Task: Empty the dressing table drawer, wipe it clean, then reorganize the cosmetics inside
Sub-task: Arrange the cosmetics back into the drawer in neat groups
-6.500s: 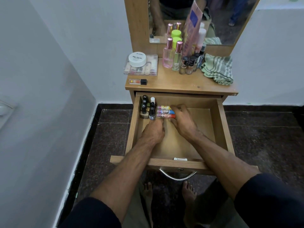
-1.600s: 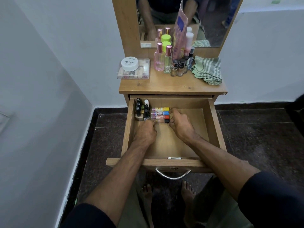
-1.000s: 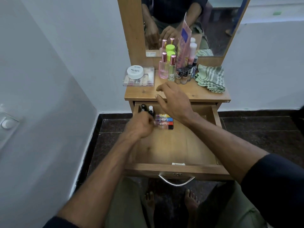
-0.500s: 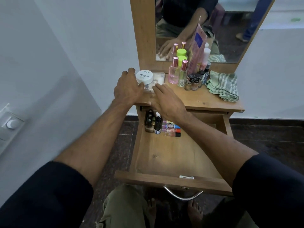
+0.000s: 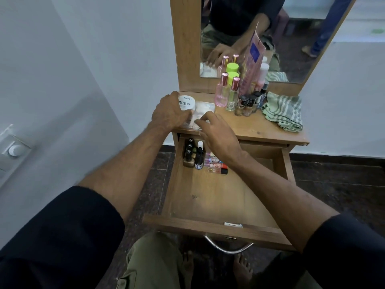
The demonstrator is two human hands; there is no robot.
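The wooden drawer (image 5: 218, 228) stands pulled out below the dressing table top (image 5: 260, 130). In its back left corner stand small dark nail polish bottles (image 5: 192, 154), with several lip gloss tubes (image 5: 216, 166) lying beside them. On the top's left end lies a clear plastic case (image 5: 205, 108) with a white nail polish remover jar (image 5: 186, 103) on it. My left hand (image 5: 169, 113) grips the case's left side by the jar. My right hand (image 5: 216, 132) has its fingertips on the case's front right edge.
Perfume bottles (image 5: 226, 92), a green-capped bottle (image 5: 232, 75), a pink packet (image 5: 251, 65) and small foundation bottles (image 5: 245, 104) stand before the mirror (image 5: 291, 28). A green striped cloth (image 5: 284, 110) lies at the right. A white wall (image 5: 62, 80) is close on the left.
Both hands left the tubes in the drawer and rose to the table top. They now hold the clear case with the jar. A fourth tube lies in the drawer.
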